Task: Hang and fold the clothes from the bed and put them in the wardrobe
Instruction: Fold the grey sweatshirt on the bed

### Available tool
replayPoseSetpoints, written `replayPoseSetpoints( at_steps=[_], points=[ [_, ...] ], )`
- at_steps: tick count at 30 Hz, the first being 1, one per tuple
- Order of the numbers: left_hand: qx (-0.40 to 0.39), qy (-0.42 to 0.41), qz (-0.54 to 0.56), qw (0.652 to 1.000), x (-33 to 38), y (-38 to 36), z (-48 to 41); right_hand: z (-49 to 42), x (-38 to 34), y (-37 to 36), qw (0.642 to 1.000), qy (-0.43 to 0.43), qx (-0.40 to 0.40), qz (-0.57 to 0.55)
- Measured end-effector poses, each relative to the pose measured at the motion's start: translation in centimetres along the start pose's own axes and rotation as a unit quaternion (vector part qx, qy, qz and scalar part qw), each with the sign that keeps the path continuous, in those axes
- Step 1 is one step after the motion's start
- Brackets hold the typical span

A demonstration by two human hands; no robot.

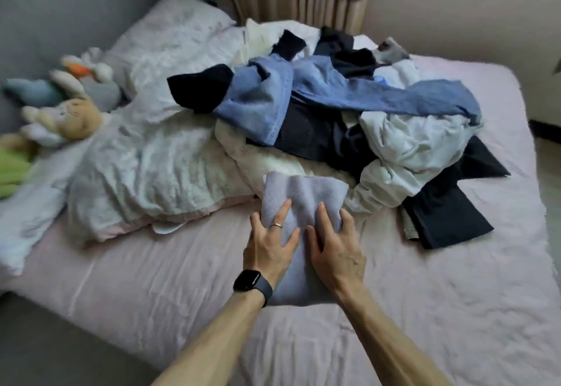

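Lilac knit, folded on bed, pressed flat to set creases. Left hand, right hand: fingers straight, spread.

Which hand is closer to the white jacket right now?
Right. The right hand rests on the right side of the folded lilac sweater, its little finger beside a sleeve of the white jacket. The left hand presses the sweater's left side, farther away.

The room was dimly and evenly lit, and only soft shadows were cast. The stuffed toys at the left edge were smeared by blur. The outline of the bed was bowed by wide-angle distortion.
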State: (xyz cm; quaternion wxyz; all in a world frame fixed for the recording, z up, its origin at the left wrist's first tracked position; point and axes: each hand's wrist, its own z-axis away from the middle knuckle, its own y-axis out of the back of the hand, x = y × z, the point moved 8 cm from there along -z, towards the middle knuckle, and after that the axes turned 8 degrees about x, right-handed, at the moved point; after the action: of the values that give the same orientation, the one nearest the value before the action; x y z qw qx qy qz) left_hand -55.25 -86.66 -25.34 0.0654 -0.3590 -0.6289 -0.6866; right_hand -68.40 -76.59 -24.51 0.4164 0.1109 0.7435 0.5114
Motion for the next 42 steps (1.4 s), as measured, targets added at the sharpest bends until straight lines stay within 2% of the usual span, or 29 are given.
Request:
replayPoseSetpoints(
  at_steps=[4, 8, 11, 13, 17, 21, 22, 26, 32, 36, 39, 42],
  points=[
    [0.159, 0.013, -0.005, 0.987, 2.4, 13.7, -0.2, -2.1, -11.3, 6.5, 0.988, 0.136, 0.018, -0.073],
    [0.306, 0.016, -0.036, 0.951, 4.3, 26.3, 2.9, -0.7, -21.6, 12.8, 0.958, 0.257, 0.032, -0.124],
    [0.384, 0.06, -0.064, 0.919, 4.7, 35.9, 8.3, 3.4, -29.2, 18.0, 0.925, 0.33, 0.036, -0.187],
    [0.458, 0.087, -0.098, 0.879, 5.1, 42.7, 14.1, 7.7, -34.5, 21.6, 0.887, 0.39, 0.031, -0.243],
    [0.525, 0.131, -0.154, 0.826, 5.7, 51.3, 23.7, 15.9, -41.6, 26.8, 0.816, 0.467, 0.017, -0.341],
    [0.608, 0.16, -0.243, 0.739, 7.3, 58.4, 36.0, 26.4, -47.0, 31.5, 0.738, 0.527, -0.015, -0.421],
    [0.617, 0.164, -0.258, 0.725, 7.7, 59.5, 37.9, 28.0, -47.7, 32.2, 0.73, 0.53, -0.021, -0.43],
    [0.657, 0.221, -0.34, 0.635, 9.1, 64.6, 50.8, 40.1, -51.3, 36.7, 0.65, 0.566, -0.076, -0.501],
    [0.677, 0.296, -0.4, 0.542, 10.4, 69.0, 65.0, 54.7, -54.4, 41.4, 0.549, 0.619, -0.149, -0.541],
    [0.687, 0.33, -0.419, 0.494, 9.9, 71.9, 72.7, 63.4, -57.2, 43.6, 0.495, 0.65, -0.182, -0.547],
    [0.694, 0.348, -0.418, 0.472, 8.6, 74.9, 78.3, 70.4, -59.7, 45.2, 0.459, 0.664, -0.208, -0.553],
    [0.688, 0.371, -0.42, 0.461, 6.8, 78.8, 84.2, 77.4, -62.5, 46.7, 0.438, 0.674, -0.238, -0.546]
  ],
)
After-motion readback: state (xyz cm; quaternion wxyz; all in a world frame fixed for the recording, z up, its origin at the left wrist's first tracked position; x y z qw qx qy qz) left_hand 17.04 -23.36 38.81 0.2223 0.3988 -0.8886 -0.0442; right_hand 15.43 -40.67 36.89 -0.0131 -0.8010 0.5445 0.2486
